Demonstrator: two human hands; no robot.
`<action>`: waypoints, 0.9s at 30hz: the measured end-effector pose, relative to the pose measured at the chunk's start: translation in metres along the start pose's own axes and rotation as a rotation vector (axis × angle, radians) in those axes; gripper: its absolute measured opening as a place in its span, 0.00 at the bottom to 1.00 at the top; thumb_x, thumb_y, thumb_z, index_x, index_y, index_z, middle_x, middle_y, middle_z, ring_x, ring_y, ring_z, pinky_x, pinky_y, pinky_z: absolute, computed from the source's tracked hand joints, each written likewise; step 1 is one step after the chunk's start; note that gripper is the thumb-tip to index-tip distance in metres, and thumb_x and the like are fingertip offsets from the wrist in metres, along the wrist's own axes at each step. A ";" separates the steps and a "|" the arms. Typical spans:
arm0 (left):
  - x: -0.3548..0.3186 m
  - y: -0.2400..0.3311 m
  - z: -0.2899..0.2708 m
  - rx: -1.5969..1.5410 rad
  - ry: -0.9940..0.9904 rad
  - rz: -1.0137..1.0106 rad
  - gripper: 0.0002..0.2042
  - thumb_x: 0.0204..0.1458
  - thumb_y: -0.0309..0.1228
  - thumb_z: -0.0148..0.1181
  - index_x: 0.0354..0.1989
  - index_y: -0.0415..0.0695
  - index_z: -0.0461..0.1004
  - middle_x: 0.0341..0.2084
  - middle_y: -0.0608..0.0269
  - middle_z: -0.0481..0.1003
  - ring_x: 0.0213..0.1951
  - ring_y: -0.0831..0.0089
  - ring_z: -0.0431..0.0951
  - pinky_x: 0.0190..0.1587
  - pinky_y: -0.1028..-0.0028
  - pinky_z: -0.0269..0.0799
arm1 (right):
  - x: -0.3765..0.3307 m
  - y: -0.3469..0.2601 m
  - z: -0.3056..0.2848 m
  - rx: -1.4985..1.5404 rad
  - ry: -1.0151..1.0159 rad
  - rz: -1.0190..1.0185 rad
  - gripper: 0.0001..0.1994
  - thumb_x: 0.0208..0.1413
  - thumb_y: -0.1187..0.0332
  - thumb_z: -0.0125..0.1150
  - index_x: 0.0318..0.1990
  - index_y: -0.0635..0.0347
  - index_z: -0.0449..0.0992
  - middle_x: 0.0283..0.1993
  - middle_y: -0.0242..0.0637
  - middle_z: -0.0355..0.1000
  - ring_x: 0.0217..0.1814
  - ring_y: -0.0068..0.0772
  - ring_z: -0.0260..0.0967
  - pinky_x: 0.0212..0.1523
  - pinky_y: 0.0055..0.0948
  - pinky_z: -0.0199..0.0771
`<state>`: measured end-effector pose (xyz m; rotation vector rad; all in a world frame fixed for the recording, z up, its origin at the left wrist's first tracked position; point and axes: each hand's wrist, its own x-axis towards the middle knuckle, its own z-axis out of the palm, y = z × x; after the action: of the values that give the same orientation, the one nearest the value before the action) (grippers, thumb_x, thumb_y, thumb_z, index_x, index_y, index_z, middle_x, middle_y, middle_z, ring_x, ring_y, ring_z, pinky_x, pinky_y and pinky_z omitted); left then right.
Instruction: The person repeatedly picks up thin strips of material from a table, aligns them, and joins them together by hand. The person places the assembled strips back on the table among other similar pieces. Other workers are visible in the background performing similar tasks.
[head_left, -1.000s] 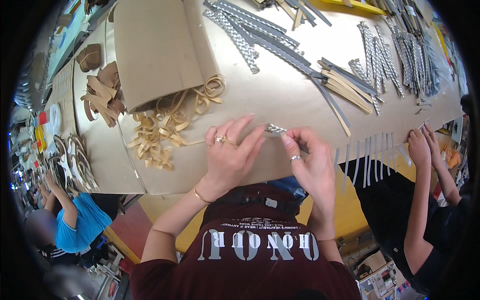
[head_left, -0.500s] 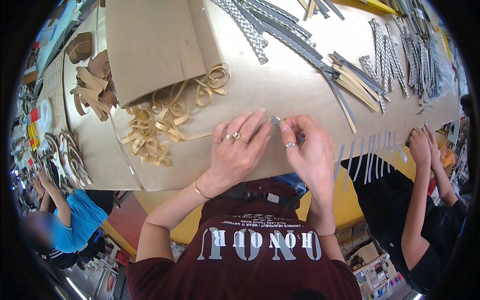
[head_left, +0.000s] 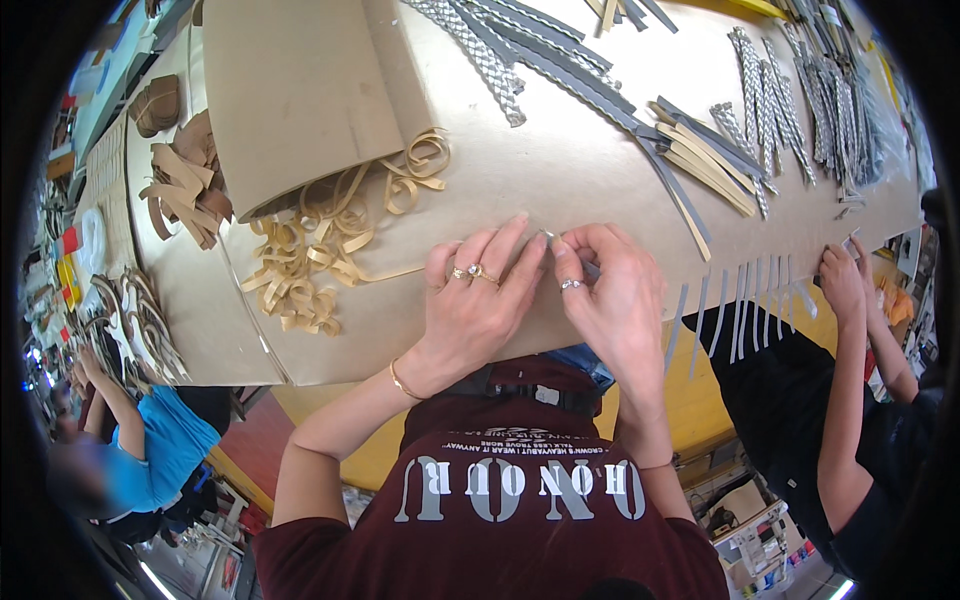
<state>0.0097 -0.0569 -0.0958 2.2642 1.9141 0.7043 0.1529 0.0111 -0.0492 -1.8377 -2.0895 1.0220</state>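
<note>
Handling a small silver piece at the fingertips

From where I stand, the silver piece (head_left: 546, 234) sits between the tips of both hands, just over the near part of the table (head_left: 480, 180); most of it is hidden. The right hand (head_left: 613, 290) pinches it between thumb and forefinger. The left hand (head_left: 477, 295) lies palm down, fingers extended, forefinger tip at the piece; whether its thumb closes underneath, I cannot tell. A dark grey part (head_left: 592, 270) shows within the right hand; its connection to the piece is not visible.

Handling: judged light, thin and pliable. The shiny surface may slip, and a narrow end may fray or twist if pulled. Grip: pinch close to the end with the finger pads; support the other side with the opposite forefinger. Use light pressure.

Surroundings: left of the left hand lie tan coils (head_left: 295, 275), one strand running toward that hand. Right of the right hand, grey strips (head_left: 740, 310) hang over the edge. Beyond the left hand stands a brown roll (head_left: 300, 100); beyond the right, a tan-and-grey bundle (head_left: 705, 165). Farther ahead lie long braided straps (head_left: 560, 70).
</note>
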 end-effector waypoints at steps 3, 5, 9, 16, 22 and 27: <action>0.001 0.001 -0.001 0.056 -0.022 0.027 0.21 0.46 0.31 0.68 0.51 0.47 0.78 0.54 0.63 0.73 0.49 0.68 0.72 0.52 0.66 0.58 | -0.004 0.001 -0.003 -0.038 0.026 -0.013 0.08 0.57 0.67 0.64 0.33 0.65 0.78 0.30 0.43 0.76 0.28 0.43 0.75 0.33 0.37 0.72; 0.002 0.003 -0.002 0.129 -0.054 0.059 0.21 0.46 0.32 0.68 0.52 0.46 0.77 0.54 0.63 0.73 0.49 0.69 0.72 0.53 0.66 0.58 | -0.008 0.005 -0.010 -0.074 0.026 -0.006 0.10 0.58 0.66 0.64 0.33 0.65 0.78 0.27 0.44 0.75 0.25 0.43 0.74 0.31 0.37 0.70; 0.003 0.008 -0.009 0.330 -0.162 0.133 0.21 0.49 0.33 0.65 0.53 0.44 0.76 0.55 0.63 0.72 0.51 0.72 0.73 0.58 0.65 0.56 | -0.016 0.021 -0.032 -0.026 -0.070 0.119 0.12 0.58 0.62 0.63 0.31 0.63 0.78 0.26 0.43 0.75 0.24 0.43 0.71 0.32 0.38 0.66; 0.006 0.014 -0.014 0.503 -0.226 0.225 0.20 0.54 0.34 0.61 0.55 0.42 0.75 0.56 0.64 0.72 0.54 0.74 0.73 0.65 0.64 0.51 | -0.016 0.031 -0.030 0.060 -0.017 0.098 0.11 0.57 0.64 0.64 0.30 0.66 0.79 0.19 0.42 0.69 0.18 0.37 0.64 0.24 0.35 0.62; 0.005 0.014 -0.013 0.488 -0.239 0.244 0.21 0.55 0.34 0.61 0.57 0.41 0.73 0.58 0.63 0.71 0.57 0.71 0.72 0.66 0.63 0.50 | -0.012 0.031 -0.031 0.071 -0.012 0.118 0.11 0.56 0.64 0.65 0.30 0.65 0.79 0.17 0.41 0.69 0.16 0.36 0.64 0.23 0.35 0.61; 0.003 0.015 -0.014 0.480 -0.258 0.235 0.22 0.54 0.34 0.62 0.57 0.40 0.73 0.58 0.62 0.71 0.59 0.70 0.71 0.66 0.62 0.50 | -0.010 0.031 -0.031 0.044 -0.033 0.127 0.11 0.55 0.64 0.65 0.29 0.64 0.80 0.18 0.41 0.71 0.16 0.36 0.65 0.23 0.34 0.62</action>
<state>0.0178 -0.0600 -0.0772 2.7217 1.8603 -0.0549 0.1972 0.0129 -0.0416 -1.9667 -1.9731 1.1251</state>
